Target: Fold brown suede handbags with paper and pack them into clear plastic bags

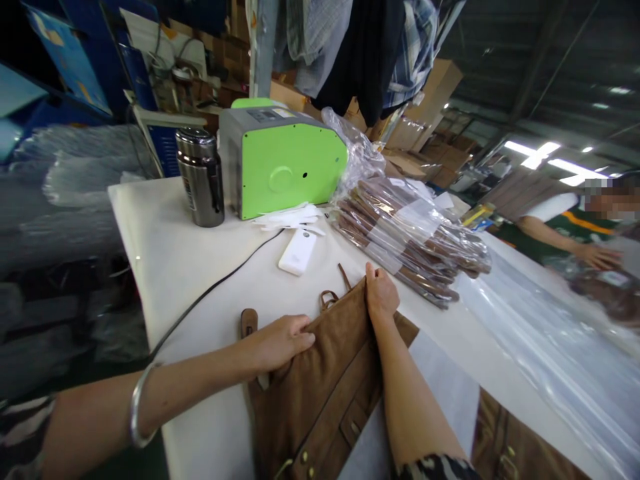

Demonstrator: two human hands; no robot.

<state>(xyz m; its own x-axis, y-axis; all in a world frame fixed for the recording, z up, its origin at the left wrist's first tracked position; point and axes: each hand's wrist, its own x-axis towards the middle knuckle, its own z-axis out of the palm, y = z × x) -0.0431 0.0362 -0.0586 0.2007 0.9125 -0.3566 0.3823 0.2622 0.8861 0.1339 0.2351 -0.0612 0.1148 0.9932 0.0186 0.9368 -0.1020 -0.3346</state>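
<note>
In the head view, the left hand (280,343) pinches the upper edge of a brown leather piece (345,353) between thumb and fingers. The right hand (383,293) has its fingers closed on the same edge, farther along toward a corner. The leather piece lies below and between the two sets of fingers, over the table (165,233), its pocket and metal studs facing up. A thin strap (327,300) sticks out between the hands, and a brown tab (249,323) shows just beyond the left wrist.

Past the fingers are a white slab (297,252), a black cord (215,283), a green machine (295,167) and a metal flask (201,180). A plastic-wrapped bundle (410,233) lies near the right fingers, on their far side. Well to the right of them, a co-worker's hand (597,255) rests on something in plastic, too blurred to tell.
</note>
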